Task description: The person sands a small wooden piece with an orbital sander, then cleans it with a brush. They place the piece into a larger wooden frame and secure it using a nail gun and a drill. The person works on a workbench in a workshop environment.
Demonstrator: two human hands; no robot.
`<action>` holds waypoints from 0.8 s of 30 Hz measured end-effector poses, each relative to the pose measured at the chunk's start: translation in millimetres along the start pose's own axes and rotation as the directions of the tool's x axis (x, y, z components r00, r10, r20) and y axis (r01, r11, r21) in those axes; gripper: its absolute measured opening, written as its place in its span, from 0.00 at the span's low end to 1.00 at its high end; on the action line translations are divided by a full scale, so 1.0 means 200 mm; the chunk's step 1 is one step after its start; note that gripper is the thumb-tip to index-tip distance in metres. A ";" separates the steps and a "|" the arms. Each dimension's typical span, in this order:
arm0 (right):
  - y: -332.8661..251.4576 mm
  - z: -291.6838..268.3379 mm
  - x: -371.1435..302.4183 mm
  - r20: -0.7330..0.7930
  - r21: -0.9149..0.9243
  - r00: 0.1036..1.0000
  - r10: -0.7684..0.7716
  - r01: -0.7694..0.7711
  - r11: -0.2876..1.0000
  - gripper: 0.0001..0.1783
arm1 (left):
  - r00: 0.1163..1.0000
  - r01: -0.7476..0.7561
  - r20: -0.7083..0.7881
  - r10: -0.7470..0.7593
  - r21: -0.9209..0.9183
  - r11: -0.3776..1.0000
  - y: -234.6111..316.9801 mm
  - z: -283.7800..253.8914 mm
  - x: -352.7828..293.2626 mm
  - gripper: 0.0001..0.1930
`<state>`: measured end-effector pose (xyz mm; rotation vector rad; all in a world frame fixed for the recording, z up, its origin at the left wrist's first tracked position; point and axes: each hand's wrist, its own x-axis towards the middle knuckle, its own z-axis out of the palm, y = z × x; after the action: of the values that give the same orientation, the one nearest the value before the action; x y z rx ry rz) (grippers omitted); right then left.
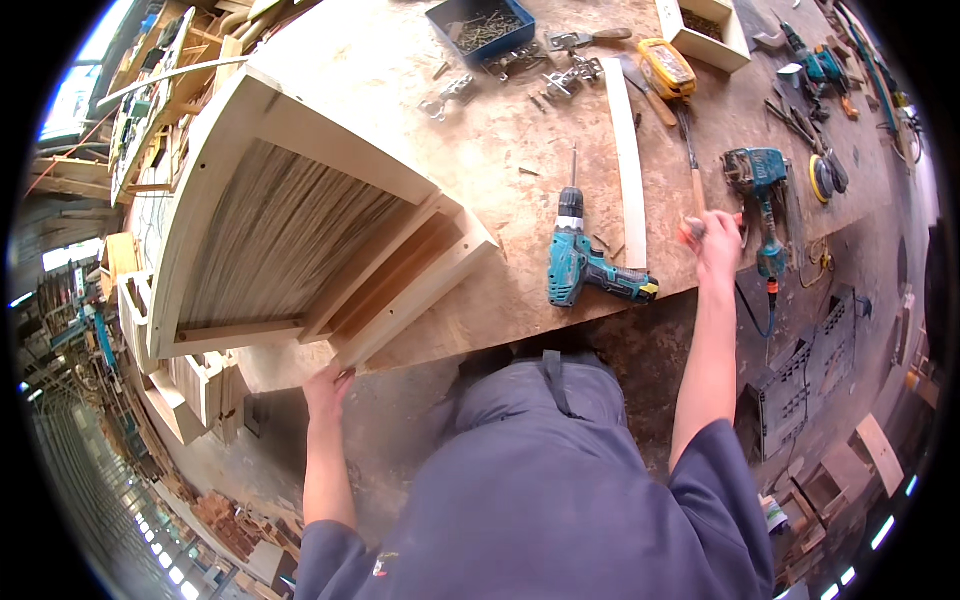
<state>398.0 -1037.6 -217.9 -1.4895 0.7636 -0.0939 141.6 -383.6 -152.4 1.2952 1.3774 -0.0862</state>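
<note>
Head view, looking down over a chipboard workbench [420,90] scattered with sawdust.

Left hand [328,388]: at the near edge of a pale wooden cabinet carcass with a grey streaked back panel [290,230], which lies on the bench and overhangs the near edge toward the person's left. Fingers touch the underside or lower rim of the frame; whether they curl round it or only press against it, I cannot tell.

Right hand [715,243]: closed round the end of a wooden-handled tool [693,175] that lies along the bench near its right side. The handle runs away from the hand toward a yellow tape measure [667,68]. The tool's working end is too small to make out.

Between the hands: a teal cordless drill with a bit fitted [580,255], lying on its side just beside a long pale wooden strip [628,150]. A second teal power tool [758,190] sits just right of the right hand, partly over the bench edge.

Far side: a blue tray of screws [482,27], loose metal hinges [545,72], and a small pale wooden box [705,30].

Judgement: with so much of the carcass hanging off the bench, the left hand's job is steadying. Best to keep it firmly under the frame while the right lifts the tool clear of the drill and strip.
</note>
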 end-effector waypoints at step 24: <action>-0.36 0.43 -0.76 0.695 -0.326 0.507 0.511 -0.411 0.851 0.15 | 0.993 0.087 -0.058 -0.099 -0.184 0.979 -0.03 0.01 -0.06 0.17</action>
<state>352.9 -897.0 -101.3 -1.2043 0.4264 0.9809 135.3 -394.9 -149.0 1.0903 1.4679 0.0193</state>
